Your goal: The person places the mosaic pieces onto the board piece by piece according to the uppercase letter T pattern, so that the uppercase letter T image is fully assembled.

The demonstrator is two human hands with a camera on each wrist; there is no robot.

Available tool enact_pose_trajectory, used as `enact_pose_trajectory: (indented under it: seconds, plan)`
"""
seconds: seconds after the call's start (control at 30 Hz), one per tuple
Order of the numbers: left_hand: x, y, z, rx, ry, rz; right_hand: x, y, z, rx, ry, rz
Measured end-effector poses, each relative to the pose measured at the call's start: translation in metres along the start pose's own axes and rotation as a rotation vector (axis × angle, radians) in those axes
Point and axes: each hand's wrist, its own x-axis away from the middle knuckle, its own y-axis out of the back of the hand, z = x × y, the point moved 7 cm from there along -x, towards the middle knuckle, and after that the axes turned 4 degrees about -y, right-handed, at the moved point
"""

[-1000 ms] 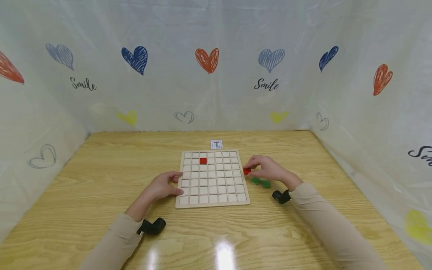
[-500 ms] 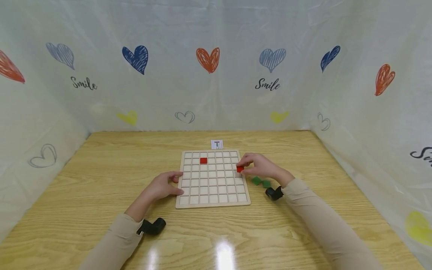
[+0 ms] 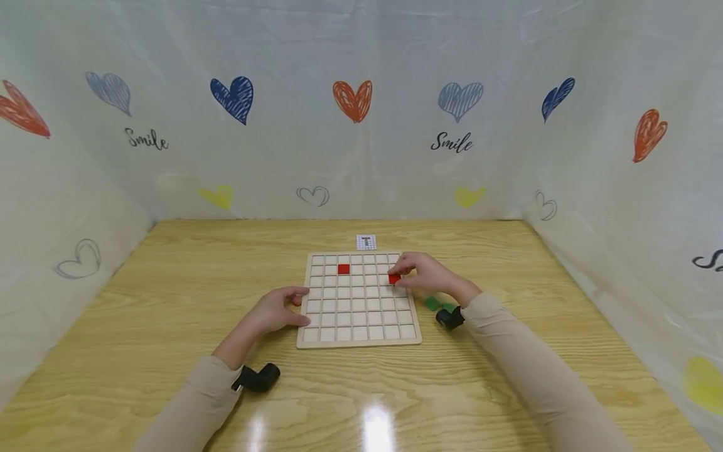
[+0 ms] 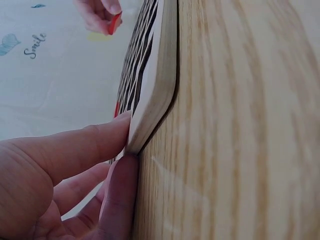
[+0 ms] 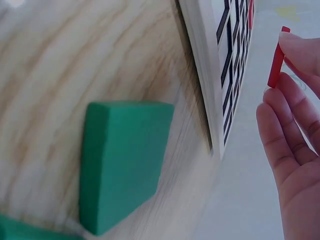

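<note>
A pale wooden grid board [image 3: 361, 344] lies on the table. One red square tile [image 3: 343, 269] sits in a cell of its second row. My left hand [image 3: 277, 309] holds the board's left edge; in the left wrist view its thumb [image 4: 95, 147] touches the rim. Over the right side of the board, my right hand [image 3: 426, 274] pinches another red square tile [image 5: 278, 57] between thumb and fingers, raised above the cells. Two green square tiles [image 3: 432, 303] lie right of the board, one partly covered by the right wrist's camera. The nearer green tile [image 5: 125, 160] looms large in the right wrist view.
A small card [image 3: 366, 242] printed with a grid and a coloured T shape lies behind the board. White curtains with hearts [image 3: 353, 100] and "Smile" lettering enclose the wooden table [image 3: 226, 263] at the back and sides. Black cameras [image 3: 258, 378] sit on both wrists.
My right hand has carried the red tile leftward from beside the board to above its right-hand columns. The left hand stays on the board's edge.
</note>
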Motion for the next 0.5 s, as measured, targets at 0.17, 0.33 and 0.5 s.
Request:
enact_pose_trajectory:
  seconds: [0.17,0.33,0.5]
  plan:
    - [-0.001,0.0,0.0,-0.003,-0.007,-0.006,-0.007,-0.002,-0.004,-0.019,-0.029,0.007]
    - [-0.001,0.0,0.0,-0.008,-0.006,-0.005,-0.017,-0.004,-0.005,-0.008,-0.034,0.015]
    - [-0.001,0.0,-0.001,-0.012,-0.009,-0.006,-0.025,-0.006,-0.003,-0.015,-0.037,0.023]
